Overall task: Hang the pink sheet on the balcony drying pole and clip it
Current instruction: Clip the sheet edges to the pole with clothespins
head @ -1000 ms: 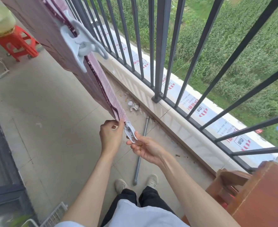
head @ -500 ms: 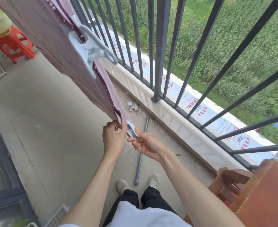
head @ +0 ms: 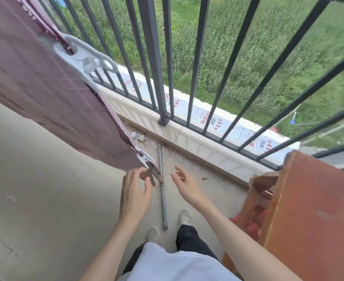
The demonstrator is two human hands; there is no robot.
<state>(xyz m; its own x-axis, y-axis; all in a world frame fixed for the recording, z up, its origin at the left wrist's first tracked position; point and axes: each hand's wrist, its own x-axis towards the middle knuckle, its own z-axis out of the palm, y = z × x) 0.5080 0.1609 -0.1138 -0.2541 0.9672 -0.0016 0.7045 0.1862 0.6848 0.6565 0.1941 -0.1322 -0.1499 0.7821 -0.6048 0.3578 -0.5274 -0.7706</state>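
Pink sheet (head: 51, 102): hangs folded over the drying pole, running from upper left down toward my hands, inside the railing (head: 153, 63).
Near clip (head: 144, 158): white, clamped over the sheet's top edge close to its end.
Far clip (head: 82, 55): larger in view, white, gripping the same edge further up the line.
Left hand (head: 135, 191): my fingers loosely curled beside the sheet's end corner, thumb and fingertips around the dangling tip; whether they pinch it I cannot tell.
Right hand (head: 184, 182): my fingers apart and relaxed, holding nothing, just right of the clip.
Floor: a grey metal rod (head: 162, 187) lies between my shoes.
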